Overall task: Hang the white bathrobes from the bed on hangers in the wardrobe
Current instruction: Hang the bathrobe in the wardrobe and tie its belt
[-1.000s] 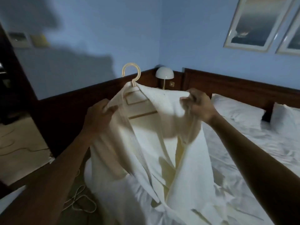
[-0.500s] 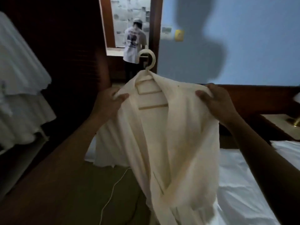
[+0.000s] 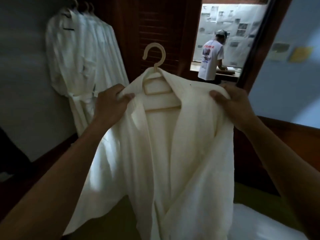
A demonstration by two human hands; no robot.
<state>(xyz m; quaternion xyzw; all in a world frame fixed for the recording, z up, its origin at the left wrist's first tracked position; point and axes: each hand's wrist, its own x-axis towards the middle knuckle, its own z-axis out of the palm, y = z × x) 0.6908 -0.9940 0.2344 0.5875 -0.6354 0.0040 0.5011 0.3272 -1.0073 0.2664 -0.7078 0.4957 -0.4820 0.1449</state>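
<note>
A white bathrobe [image 3: 173, 153] hangs on a cream plastic hanger [image 3: 155, 66] that I hold up in front of me. My left hand [image 3: 110, 104] pinches the robe's left shoulder. My right hand [image 3: 232, 104] grips the right shoulder. The hanger's hook sticks up above the collar, free of any rail. Several white bathrobes [image 3: 81, 58] hang side by side in the wardrobe at the upper left, their hooks near the top edge.
A dark louvred wardrobe door [image 3: 161, 28] stands straight behind the hanger. Through a doorway at the upper right a person in a white T-shirt [image 3: 211, 63] stands with their back turned. The bed's white corner [image 3: 263, 226] lies at the lower right, over olive floor.
My view has swung left from the bed towards the wardrobe, carrying the robe on its hanger along. The hanging bathrobes have come into view. Both hands kept their grip on the shoulders.
</note>
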